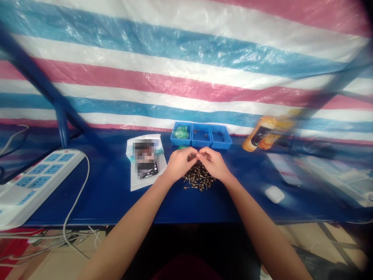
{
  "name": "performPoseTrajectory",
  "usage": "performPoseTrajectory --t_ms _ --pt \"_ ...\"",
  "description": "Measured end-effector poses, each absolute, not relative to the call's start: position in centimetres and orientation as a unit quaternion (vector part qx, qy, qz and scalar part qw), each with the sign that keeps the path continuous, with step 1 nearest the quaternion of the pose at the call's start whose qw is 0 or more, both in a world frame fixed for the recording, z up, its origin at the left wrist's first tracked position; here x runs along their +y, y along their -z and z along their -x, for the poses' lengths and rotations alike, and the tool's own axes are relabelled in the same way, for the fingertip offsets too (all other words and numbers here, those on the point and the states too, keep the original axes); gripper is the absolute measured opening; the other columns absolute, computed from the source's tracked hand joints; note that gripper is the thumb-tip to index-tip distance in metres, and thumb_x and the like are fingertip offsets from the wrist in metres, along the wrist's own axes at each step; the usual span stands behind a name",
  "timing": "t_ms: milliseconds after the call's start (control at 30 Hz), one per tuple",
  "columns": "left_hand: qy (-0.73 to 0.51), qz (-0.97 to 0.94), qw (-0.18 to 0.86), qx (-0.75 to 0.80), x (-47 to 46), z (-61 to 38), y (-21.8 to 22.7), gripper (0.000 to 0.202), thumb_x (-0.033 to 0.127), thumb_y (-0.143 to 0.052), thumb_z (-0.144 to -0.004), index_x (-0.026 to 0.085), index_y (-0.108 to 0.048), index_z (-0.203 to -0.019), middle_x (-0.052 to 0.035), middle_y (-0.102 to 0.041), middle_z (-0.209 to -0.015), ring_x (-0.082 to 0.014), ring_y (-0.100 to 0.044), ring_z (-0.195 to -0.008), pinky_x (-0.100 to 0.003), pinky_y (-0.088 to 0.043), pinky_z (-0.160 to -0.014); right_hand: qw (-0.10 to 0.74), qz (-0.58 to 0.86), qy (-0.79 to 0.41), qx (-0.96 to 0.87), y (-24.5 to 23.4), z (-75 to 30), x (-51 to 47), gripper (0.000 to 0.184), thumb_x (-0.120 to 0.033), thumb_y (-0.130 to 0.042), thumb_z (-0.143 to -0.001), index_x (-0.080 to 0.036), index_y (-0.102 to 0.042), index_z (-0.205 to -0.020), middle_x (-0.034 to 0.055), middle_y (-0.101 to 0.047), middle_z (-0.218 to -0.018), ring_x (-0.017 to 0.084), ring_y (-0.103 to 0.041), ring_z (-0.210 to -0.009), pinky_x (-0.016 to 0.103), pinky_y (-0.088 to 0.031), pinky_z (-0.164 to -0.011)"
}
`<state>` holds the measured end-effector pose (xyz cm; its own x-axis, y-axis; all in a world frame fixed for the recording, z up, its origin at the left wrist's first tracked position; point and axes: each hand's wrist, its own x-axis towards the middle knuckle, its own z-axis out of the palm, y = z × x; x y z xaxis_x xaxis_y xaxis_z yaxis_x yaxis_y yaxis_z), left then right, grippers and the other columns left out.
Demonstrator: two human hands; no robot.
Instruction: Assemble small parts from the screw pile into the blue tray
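My left hand (181, 161) and my right hand (214, 161) meet at the fingertips above a heap of small brass-coloured metal parts (200, 179), which look like screws or pins. Both hands are closed in a pinch. Whatever they pinch is too small to make out. Just beyond them stands a blue three-compartment tray (201, 146). Its left compartment holds a green plastic packet (181, 132). A few small dark pieces (205, 135) lie in the middle one. A bit of green shows behind my left hand.
Left of my hands, a phone (149, 169) lies on a white packet (136, 182). A white power strip (55, 171) with a cable is further left. On the right are orange bottles (259, 134), a white rounded case (274, 194), a flat pale object (284, 169) and a clear box (344, 177).
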<state>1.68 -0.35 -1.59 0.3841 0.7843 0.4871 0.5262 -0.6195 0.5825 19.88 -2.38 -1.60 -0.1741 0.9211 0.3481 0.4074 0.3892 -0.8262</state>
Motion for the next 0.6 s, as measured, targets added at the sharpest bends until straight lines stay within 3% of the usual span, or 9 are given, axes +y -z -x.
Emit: performPoseTrajectory --t_ms 167,367,600 --pt "-0.388 -0.814 0.175 0.396 -0.66 -1.94 1.19 0.016 0.036 -0.064 -0.089 0.025 -0.068 -0.1 0.0009 -0.074 -0.091 -0.0146 -0.067 -0.076 -0.026 -0.049 -0.073 0.449 0.472 -0.308 -0.693 1.73 -19.99 -2.33 0.029 -0.049 -0.054 -0.094 -0.022 -0.06 -0.084 -0.0025 -0.058 -0.068 0.013 -0.052 -0.06 0.026 -0.039 -0.059" --pt "-0.373 -0.823 0.191 0.383 -0.86 -1.93 1.02 0.019 0.039 -0.065 -0.088 0.025 -0.068 -0.101 0.0 -0.074 -0.093 -0.0157 -0.067 -0.077 -0.027 -0.051 -0.074 0.471 0.479 -0.336 -0.66 1.56 -20.11 -2.34 0.045 -0.057 -0.055 -0.092 -0.021 -0.051 -0.064 -0.0027 -0.053 -0.059 0.012 -0.045 -0.055 0.026 -0.034 -0.054" --pt "-0.363 -0.829 0.187 0.381 -1.01 -1.82 0.73 0.018 0.039 -0.062 -0.091 0.024 -0.069 -0.097 -0.0003 -0.073 -0.091 -0.0161 -0.066 -0.077 -0.028 -0.049 -0.074 0.482 0.489 -0.334 -0.645 1.04 -20.17 -2.39 0.051 -0.055 -0.058 -0.09 -0.02 -0.053 -0.054 -0.0016 -0.052 -0.052 0.012 -0.044 -0.051 0.027 -0.035 -0.054"
